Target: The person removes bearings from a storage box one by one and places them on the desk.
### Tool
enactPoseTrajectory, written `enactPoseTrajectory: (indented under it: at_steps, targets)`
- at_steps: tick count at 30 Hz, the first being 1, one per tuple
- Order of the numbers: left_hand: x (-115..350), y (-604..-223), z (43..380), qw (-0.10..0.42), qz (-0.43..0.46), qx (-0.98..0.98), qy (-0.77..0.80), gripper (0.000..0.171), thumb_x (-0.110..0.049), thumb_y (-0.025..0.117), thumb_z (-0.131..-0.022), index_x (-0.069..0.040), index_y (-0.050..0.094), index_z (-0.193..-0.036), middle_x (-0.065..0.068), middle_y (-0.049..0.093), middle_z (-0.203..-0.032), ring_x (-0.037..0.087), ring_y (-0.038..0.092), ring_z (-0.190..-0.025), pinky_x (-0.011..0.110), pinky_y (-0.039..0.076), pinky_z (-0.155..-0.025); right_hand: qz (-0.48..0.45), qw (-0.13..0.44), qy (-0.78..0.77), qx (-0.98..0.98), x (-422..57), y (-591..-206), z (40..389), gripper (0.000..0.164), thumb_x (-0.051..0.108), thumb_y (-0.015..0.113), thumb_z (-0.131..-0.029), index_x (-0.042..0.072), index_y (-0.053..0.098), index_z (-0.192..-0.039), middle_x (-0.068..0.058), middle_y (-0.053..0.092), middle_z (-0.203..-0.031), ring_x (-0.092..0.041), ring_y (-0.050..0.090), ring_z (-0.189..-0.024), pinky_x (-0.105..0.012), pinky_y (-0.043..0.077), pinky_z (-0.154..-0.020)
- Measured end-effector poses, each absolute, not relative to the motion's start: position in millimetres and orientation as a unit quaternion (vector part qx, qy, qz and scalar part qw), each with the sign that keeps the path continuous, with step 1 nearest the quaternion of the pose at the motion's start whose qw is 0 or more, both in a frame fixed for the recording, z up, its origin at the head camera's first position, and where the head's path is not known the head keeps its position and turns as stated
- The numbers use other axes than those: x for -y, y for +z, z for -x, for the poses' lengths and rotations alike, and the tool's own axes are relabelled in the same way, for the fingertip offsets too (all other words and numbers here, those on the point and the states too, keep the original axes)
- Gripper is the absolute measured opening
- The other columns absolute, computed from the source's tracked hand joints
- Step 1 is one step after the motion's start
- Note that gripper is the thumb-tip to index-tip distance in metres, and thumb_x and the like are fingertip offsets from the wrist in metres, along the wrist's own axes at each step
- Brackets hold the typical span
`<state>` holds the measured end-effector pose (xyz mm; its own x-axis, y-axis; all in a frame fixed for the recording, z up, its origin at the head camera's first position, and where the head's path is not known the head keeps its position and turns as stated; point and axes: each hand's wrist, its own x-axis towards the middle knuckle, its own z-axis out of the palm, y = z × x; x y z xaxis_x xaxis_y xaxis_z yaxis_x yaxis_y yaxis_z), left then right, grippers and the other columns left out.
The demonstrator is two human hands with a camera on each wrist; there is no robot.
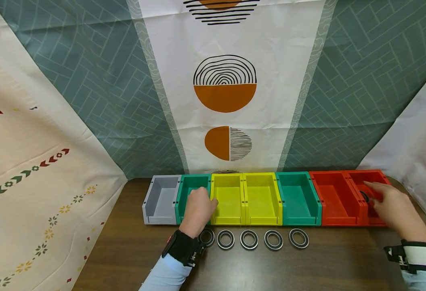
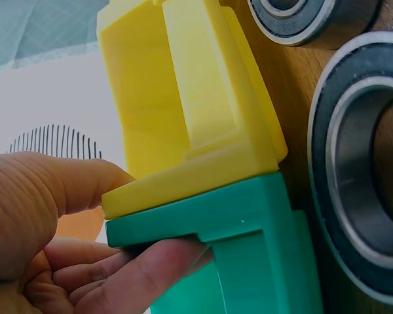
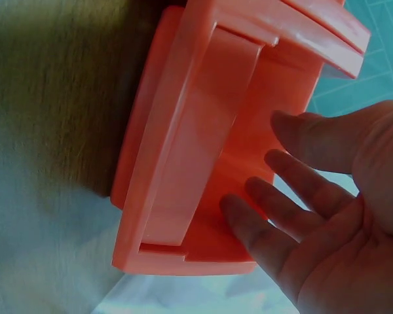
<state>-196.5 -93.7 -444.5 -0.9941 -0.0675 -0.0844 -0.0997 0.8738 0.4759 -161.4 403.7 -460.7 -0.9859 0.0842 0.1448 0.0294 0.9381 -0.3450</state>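
Observation:
At the left side of the row, my left hand (image 1: 199, 208) pinches the adjoining walls of a teal bin (image 1: 191, 182) and a yellow bin (image 1: 228, 202). In the left wrist view its thumb lies on the yellow wall and its fingers reach into the teal bin. My right hand (image 1: 394, 206) is over the rightmost red bin (image 1: 368, 176), fingers spread and nothing between them in the right wrist view. A dark ring, apparently a bearing (image 1: 364, 197), shows in that bin, partly hidden by the hand. Several ball bearings (image 1: 249, 240) lie flat in front of the bins.
The row also holds a grey bin (image 1: 162, 198) at the left end, a second yellow bin (image 1: 261, 198), another teal bin (image 1: 300, 198) and a second red bin (image 1: 334, 198). All stand on a brown wooden table (image 1: 256, 270). Patterned cloth (image 1: 271, 101) hangs behind.

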Motion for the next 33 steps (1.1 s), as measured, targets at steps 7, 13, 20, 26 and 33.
enactPoseTrajectory:
  at_steps: [7, 13, 20, 26, 33]
  targets:
    - [93.0, -444.6, 198.0, 0.036, 0.053, -0.968, 0.243, 0.028, -0.026, 0.064, -0.086, 0.0, 0.058, -0.092, 0.006, 0.052, -0.065, 0.017, 0.05, -0.052, 0.023, 0.042, -0.044, 0.024, 0.018, 0.182, 0.983, -406.3, -460.2, 166.7, 0.069, 0.004, 0.066, -0.073, -0.001, 0.039, -0.136, -0.034, 0.047, -0.113, -0.036, 0.042, -0.078, -0.037, 0.043, -0.053]
    - [93.3, -446.5, 197.3, 0.03, 0.045, -0.968, 0.244, 0.027, -0.026, 0.065, -0.085, 0.0, 0.058, -0.088, 0.005, 0.049, -0.062, 0.016, 0.049, -0.05, 0.023, 0.041, -0.043, 0.024, -0.013, 0.191, 0.981, -407.5, -461.9, 171.1, 0.081, 0.006, 0.069, -0.067, 0.001, 0.034, -0.139, -0.036, 0.045, -0.117, -0.042, 0.044, -0.085, -0.049, 0.047, -0.061]
    - [95.5, -447.2, 197.0, 0.005, 0.022, -0.967, 0.254, 0.026, -0.024, 0.066, -0.084, -0.004, 0.053, -0.074, 0.001, 0.035, -0.056, 0.016, 0.047, -0.045, 0.025, 0.039, -0.041, 0.008, -0.051, 0.214, 0.975, -410.5, -462.7, 174.5, 0.087, 0.007, 0.07, -0.067, 0.001, 0.028, -0.142, -0.036, 0.042, -0.121, -0.04, 0.047, -0.089, -0.055, 0.047, -0.069]
    - [95.7, -447.6, 197.3, 0.008, 0.024, -0.966, 0.258, 0.025, -0.024, 0.066, -0.084, -0.003, 0.054, -0.077, 0.001, 0.037, -0.057, 0.016, 0.047, -0.045, 0.025, 0.04, -0.042, -0.014, -0.073, 0.234, 0.969, -413.6, -465.3, 178.0, 0.09, 0.013, 0.075, -0.067, -0.001, 0.027, -0.142, -0.034, 0.042, -0.123, -0.044, 0.048, -0.095, -0.056, 0.047, -0.072]
    - [95.4, -448.1, 197.0, 0.005, 0.024, -0.967, 0.254, 0.025, -0.024, 0.066, -0.084, -0.004, 0.053, -0.074, 0.0, 0.033, -0.056, 0.016, 0.047, -0.045, 0.025, 0.039, -0.041, -0.023, -0.086, 0.226, 0.97, -415.0, -467.2, 180.4, 0.088, 0.015, 0.077, -0.067, -0.004, 0.03, -0.14, -0.035, 0.041, -0.125, -0.048, 0.046, -0.1, -0.059, 0.044, -0.076]
